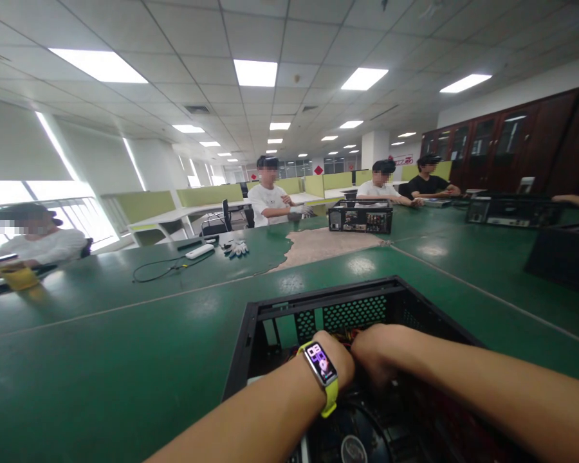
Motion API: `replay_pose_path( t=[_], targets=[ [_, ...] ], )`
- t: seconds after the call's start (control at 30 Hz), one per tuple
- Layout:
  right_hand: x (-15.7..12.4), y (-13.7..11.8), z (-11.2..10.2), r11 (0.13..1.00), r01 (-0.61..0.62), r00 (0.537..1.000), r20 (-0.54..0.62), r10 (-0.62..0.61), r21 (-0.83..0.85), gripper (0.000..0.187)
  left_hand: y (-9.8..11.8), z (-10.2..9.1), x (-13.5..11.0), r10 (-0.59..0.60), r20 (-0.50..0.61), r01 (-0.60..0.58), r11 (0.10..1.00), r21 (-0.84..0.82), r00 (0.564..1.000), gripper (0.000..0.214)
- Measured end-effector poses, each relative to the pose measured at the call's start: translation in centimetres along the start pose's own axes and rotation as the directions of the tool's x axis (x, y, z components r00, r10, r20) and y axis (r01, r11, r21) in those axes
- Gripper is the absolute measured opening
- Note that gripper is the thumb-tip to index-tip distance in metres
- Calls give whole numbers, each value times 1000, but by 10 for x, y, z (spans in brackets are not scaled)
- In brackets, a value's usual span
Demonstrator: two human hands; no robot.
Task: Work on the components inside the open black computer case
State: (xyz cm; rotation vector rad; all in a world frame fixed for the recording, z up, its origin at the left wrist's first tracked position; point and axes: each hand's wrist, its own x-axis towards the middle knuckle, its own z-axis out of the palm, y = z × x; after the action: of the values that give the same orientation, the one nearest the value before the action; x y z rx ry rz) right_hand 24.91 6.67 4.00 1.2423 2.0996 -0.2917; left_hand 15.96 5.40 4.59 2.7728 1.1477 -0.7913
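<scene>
Left hand [338,355] and right hand [377,350] sit close together at lower centre, fingers hidden — whether they grip, I cannot tell. A green table [125,366] spans the lower frame; on it, lower centre, stands the open black computer case [245,337] they reach into, round fan [354,449] at bottom, coloured wires [349,335] beside the hands. Wiring seems in hand — next calls for careful fingertips.

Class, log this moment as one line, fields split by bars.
left grip: in open case, hold unseen | right grip: in case, hold unseen | wires: near both | watch: left wrist | case: on green table
</scene>
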Motion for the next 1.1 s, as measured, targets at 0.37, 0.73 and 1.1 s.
replay_pose_path(
  t=[0.37, 0.73, 1.1],
  targets=[
    [0, -6, -8, 993, 45, 997, 63, -38, -113, 57, 1, 1, 13, -14, 258, -14, 994, 105, 966, 32],
    [3, 9, -4, 1000, 12, 1000, -19, -12, 9, 60, 1, -7, 6, -33, 235, -1, 990, 142, 971, 46],
    [6, 8, -4, 1000, 11, 1000, 6, -11, 23, 56, -1, -3, 14, -30, 301, -22, 986, 168, 953, 50]
  ],
)
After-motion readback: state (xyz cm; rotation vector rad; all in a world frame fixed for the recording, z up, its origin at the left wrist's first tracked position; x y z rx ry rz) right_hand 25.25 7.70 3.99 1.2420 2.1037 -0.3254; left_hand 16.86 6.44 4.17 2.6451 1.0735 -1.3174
